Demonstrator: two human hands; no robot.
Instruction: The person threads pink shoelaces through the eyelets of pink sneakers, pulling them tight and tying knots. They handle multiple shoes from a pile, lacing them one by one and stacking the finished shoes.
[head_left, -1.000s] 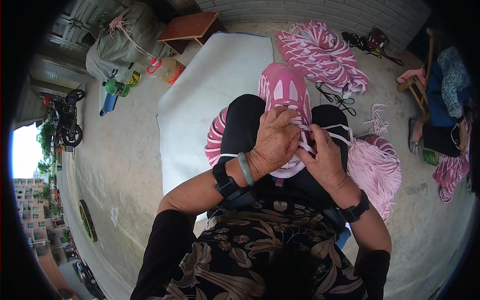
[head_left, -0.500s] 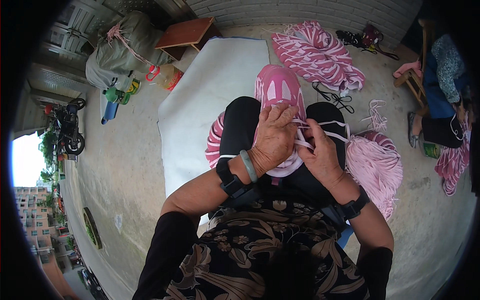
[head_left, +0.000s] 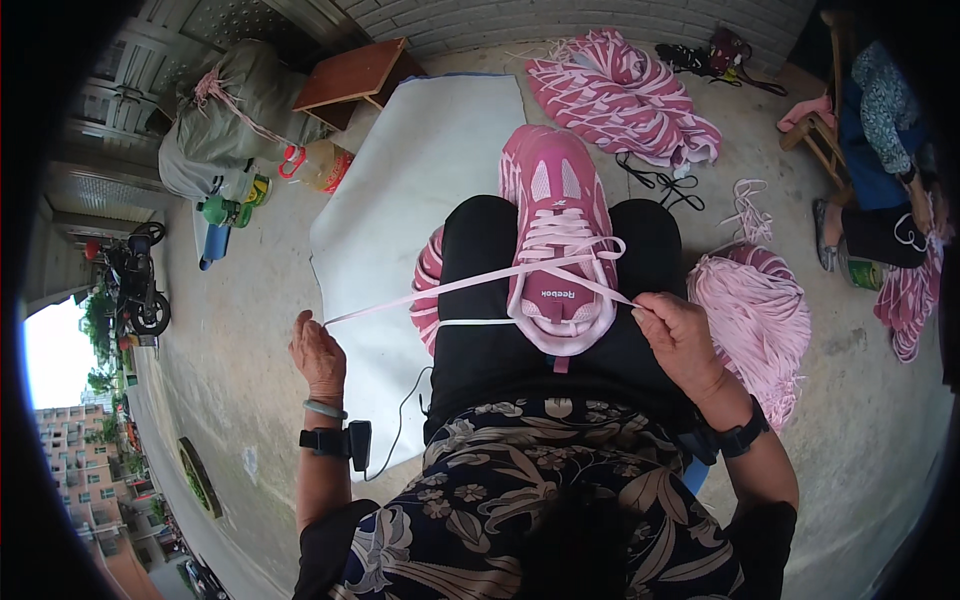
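Pale-pink lace (head_left: 440, 289): our left hand (head_left: 320, 352) and right hand (head_left: 675, 333) pinch ends, fingertips closed; uneven pulling could snag the loop (head_left: 621, 245) right of the shoe (head_left: 555, 205).

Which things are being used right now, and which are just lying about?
In use:
pink mesh shoe
flat pale-pink lace, pinched by the left hand and right hand

Probably just lying about:
brown wooden stand
red-handled clear plastic jug
bulging greenish sack

The left hand (head_left: 318, 352) is held well out to the left, fingertips (head_left: 303, 320) closed in a pinch, the left forearm (head_left: 322, 492) almost upright. The right hand (head_left: 678, 338) — also pinching — sits nearer the body's middle, the right forearm (head_left: 762, 474) slanting inward.
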